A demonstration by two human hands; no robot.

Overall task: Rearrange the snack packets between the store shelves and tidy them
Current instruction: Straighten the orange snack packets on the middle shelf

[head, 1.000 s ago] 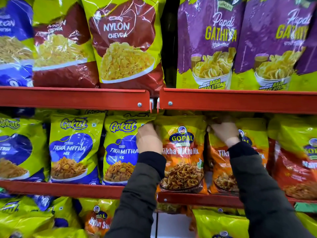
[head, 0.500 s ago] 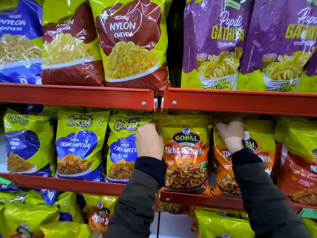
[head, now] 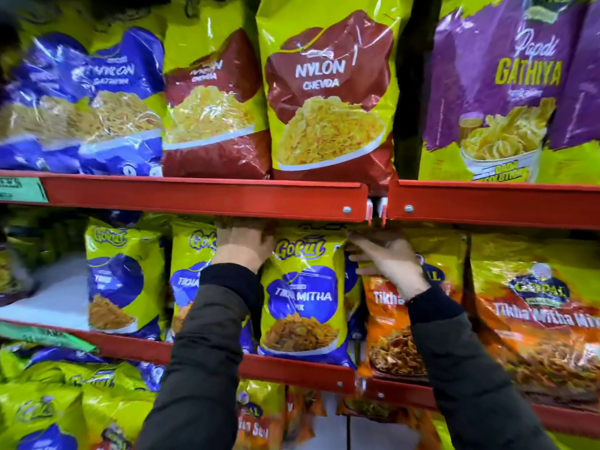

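A yellow and blue Gokul Tikha Mitha packet (head: 305, 297) stands upright on the middle shelf, between my two hands. My left hand (head: 242, 246) grips its top left corner, just under the upper shelf rail. My right hand (head: 386, 261) holds the top right corner, fingers curled behind the packet's edge. An orange Gopal Tikha Mitha Mix packet (head: 394, 326) stands right of it, partly hidden by my right wrist. Two more Gokul packets, one (head: 125, 280) at far left and one (head: 188, 280) behind my left forearm, line the shelf.
The red upper shelf rail (head: 194, 198) runs just above my hands. Above it stand Nylon Chevda bags (head: 328, 99) and purple Papdi Gathiya bags (head: 506, 92). A bare white stretch of shelf (head: 55, 297) lies at far left. More Gopal packets (head: 535, 319) fill the right side.
Both hands have shifted left, from the orange Gopal packet to the blue Gokul packet beside it. The view has moved closer and to the left.
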